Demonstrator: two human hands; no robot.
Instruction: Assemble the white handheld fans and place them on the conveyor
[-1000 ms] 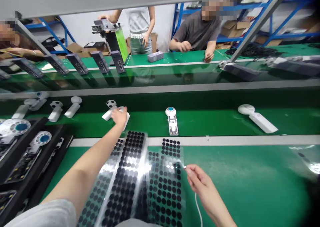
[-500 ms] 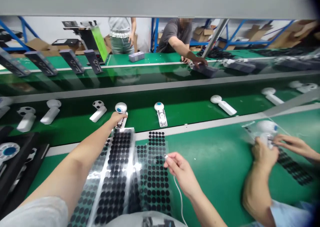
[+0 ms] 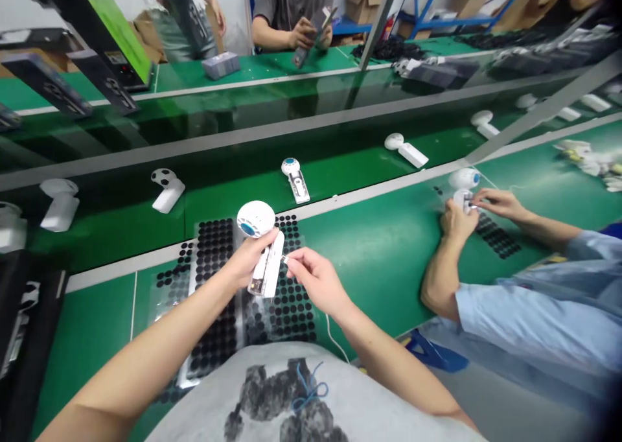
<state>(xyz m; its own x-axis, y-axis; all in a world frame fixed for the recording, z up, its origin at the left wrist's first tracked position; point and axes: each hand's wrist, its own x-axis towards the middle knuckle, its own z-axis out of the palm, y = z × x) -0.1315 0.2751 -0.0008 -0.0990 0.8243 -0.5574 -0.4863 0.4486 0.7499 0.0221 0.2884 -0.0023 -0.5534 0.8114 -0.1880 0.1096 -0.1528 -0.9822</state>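
My left hand (image 3: 249, 259) is closed around a white round-headed device (image 3: 256, 218) with a blue disc on its head, held tilted above the bench. Its handle shows an open recess with parts inside. In my right hand (image 3: 315, 275), thumb and fingertips pinch the small plug (image 3: 284, 259) of a white cable (image 3: 334, 338). The plug's tip is at the right edge of the handle; I cannot tell whether it is inserted. Beneath both hands lie clear sheets of black round dots (image 3: 214, 247).
A conveyor (image 3: 218, 176) ahead carries several similar white devices, including one with an open handle (image 3: 297, 186). A co-worker's hands (image 3: 459, 221) handle another device at right. Black trays (image 3: 24, 351) stand at left. A slanted grey post (image 3: 549, 108) crosses at right. People handle boxes opposite.
My left hand has lifted the device off the conveyor and brought it toward me. My right hand has brought the plug to its handle. The view has shifted right and down.
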